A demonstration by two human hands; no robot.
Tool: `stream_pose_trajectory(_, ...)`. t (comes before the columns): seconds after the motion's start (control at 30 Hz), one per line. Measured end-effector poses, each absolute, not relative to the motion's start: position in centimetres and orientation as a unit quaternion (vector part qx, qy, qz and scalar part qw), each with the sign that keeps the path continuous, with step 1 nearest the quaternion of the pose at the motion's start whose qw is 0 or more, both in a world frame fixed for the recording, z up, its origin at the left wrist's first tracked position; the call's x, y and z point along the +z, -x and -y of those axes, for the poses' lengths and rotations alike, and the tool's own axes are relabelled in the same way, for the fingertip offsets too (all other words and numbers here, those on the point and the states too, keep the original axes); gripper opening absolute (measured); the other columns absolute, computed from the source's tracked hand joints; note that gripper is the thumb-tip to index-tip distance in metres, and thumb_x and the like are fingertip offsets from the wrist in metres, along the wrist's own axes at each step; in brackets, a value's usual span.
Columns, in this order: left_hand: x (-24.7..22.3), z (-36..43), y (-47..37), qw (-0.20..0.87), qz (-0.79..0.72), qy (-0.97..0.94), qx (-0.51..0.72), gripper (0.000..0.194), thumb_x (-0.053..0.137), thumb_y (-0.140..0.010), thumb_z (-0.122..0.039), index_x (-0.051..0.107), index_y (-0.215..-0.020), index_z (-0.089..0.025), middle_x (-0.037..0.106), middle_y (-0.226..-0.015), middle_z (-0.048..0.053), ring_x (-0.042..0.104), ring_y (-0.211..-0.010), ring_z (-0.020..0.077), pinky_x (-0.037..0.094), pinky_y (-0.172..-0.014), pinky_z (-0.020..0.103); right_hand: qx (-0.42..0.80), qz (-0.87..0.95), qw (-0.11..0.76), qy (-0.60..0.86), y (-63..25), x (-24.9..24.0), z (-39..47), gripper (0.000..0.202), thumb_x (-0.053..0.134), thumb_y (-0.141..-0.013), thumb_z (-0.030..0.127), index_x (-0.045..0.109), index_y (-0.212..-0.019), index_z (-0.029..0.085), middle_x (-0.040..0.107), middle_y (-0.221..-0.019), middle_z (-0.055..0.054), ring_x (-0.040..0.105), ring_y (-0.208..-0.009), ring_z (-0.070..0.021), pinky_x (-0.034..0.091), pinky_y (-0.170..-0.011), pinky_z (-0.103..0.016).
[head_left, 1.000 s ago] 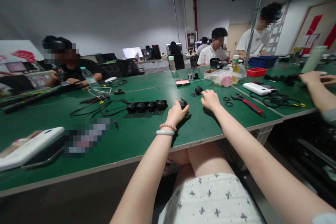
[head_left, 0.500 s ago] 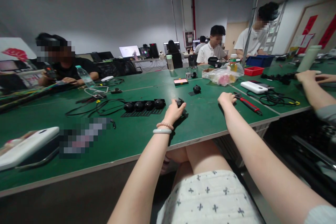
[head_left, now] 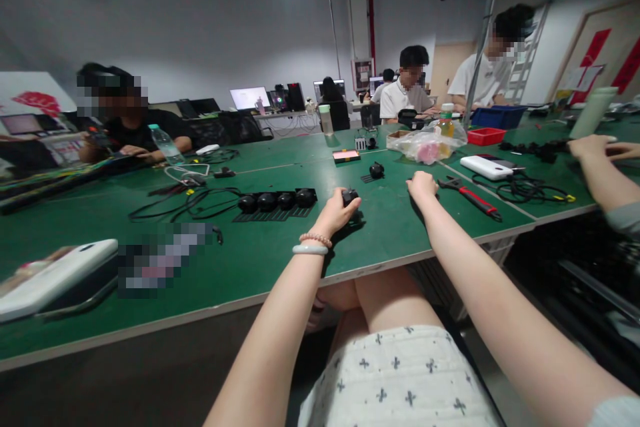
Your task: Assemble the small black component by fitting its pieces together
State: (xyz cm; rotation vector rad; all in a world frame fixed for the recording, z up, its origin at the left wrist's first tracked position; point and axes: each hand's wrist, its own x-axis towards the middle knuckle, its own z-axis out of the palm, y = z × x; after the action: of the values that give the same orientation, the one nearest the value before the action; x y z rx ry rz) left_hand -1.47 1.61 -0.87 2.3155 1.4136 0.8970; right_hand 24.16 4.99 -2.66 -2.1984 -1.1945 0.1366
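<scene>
Tabletop [head_left: 387, 230], right hand [head_left: 424, 185] now nearer wrench [head_left: 470, 196]

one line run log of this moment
left hand: holding black part | right hand: beside red-handled wrench grip hidden | row of black parts: on green table

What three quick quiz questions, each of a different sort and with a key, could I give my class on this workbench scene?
1. True or false: the left hand has its fingers around a black part.
2. Which tool lies just right of the right hand? A) a hammer; B) a wrench; C) scissors.
3. How many rounded black pieces form the row left of the left hand?

Key: 1. true; 2. B; 3. four.
</scene>
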Motion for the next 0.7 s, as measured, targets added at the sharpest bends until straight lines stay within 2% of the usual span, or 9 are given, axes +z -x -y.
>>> stream_pose_trajectory(0.1,-0.7,-1.5,1.4,0.146,-0.487,-0.803,0.313,0.052,0.039,-0.073,-0.057,0.041,-0.105,-0.016,0.057,-0.086,0.006,0.055,-0.077,0.0168,0.043,-0.073,0.029,0.102,0.468,0.447,0.755,-23.2,-2.5,-5.1,0.019,0.058,-0.069,0.032,0.059,-0.073,0.014,0.063,-0.086,-0.012,0.057,-0.087,-0.0228,0.041,-0.076,-0.034)
stream_pose_trajectory(0.17,-0.6,-1.4,1.4,0.147,-0.485,-0.803,0.313,0.051,0.039,-0.073,-0.056,0.041,-0.104,-0.016,0.057,-0.085,0.005,0.055,-0.076,0.0166,0.043,-0.072,0.029,0.223,0.488,0.536,0.652,-21.9,-2.4,-5.1,0.023,0.056,-0.069,0.038,0.055,-0.067,0.015,0.063,-0.074,-0.007,0.059,-0.076,-0.0176,0.044,-0.068,-0.028)
stream_pose_trajectory(0.23,-0.5,-1.3,1.3,0.147,-0.486,-0.803,0.311,0.050,0.039,-0.074,-0.056,0.041,-0.103,-0.016,0.057,-0.084,0.005,0.054,-0.076,0.0163,0.042,-0.072,0.029,0.384,0.496,0.596,0.501,-20.3,-2.4,-4.9,0.028,0.056,-0.069,0.044,0.051,-0.068,0.016,0.062,-0.072,-0.004,0.059,-0.068,-0.0139,0.045,-0.061,-0.025)
stream_pose_trajectory(0.3,-0.5,-1.2,1.3,0.146,-0.488,-0.803,0.309,0.049,0.039,-0.074,-0.056,0.042,-0.102,-0.016,0.057,-0.083,0.004,0.054,-0.075,0.0161,0.042,-0.071,0.028,0.482,0.500,0.606,0.388,-18.7,-2.6,-4.5,0.032,0.062,-0.063,0.044,0.048,-0.064,0.016,0.061,-0.072,-0.003,0.059,-0.064,-0.0116,0.045,-0.060,-0.024)
stream_pose_trajectory(0.4,-0.6,-1.1,1.3,0.145,-0.487,-0.804,0.308,0.048,0.040,-0.074,-0.055,0.042,-0.101,-0.015,0.057,-0.083,0.004,0.054,-0.074,0.0159,0.042,-0.069,0.028,0.550,0.503,0.584,0.321,-17.0,-3.0,-4.0,0.037,0.069,-0.057,0.041,0.042,-0.057,0.016,0.058,-0.062,0.001,0.056,-0.058,-0.0094,0.046,-0.063,-0.026)
stream_pose_trajectory(0.57,-0.8,-1.2,1.2,0.140,-0.483,-0.806,0.312,0.050,0.041,-0.072,-0.056,0.041,-0.100,-0.015,0.056,-0.080,0.004,0.053,-0.071,0.0156,0.042,-0.066,0.028,0.580,0.527,0.563,0.263,-16.2,-3.1,-3.2,0.032,0.069,-0.057,0.036,0.045,-0.057,0.015,0.052,-0.055,0.004,0.054,-0.056,-0.0080,0.047,-0.068,-0.028)
stream_pose_trajectory(0.7,-0.9,-1.4,1.3,0.135,-0.479,-0.806,0.321,0.051,0.041,-0.072,-0.057,0.040,-0.102,-0.015,0.055,-0.080,0.004,0.053,-0.070,0.0155,0.042,-0.064,0.027,0.576,0.531,0.568,0.254,-15.7,-2.6,-2.4,0.029,0.072,-0.055,0.029,0.052,-0.071,0.016,0.055,-0.067,0.003,0.056,-0.063,-0.0090,0.047,-0.066,-0.026)
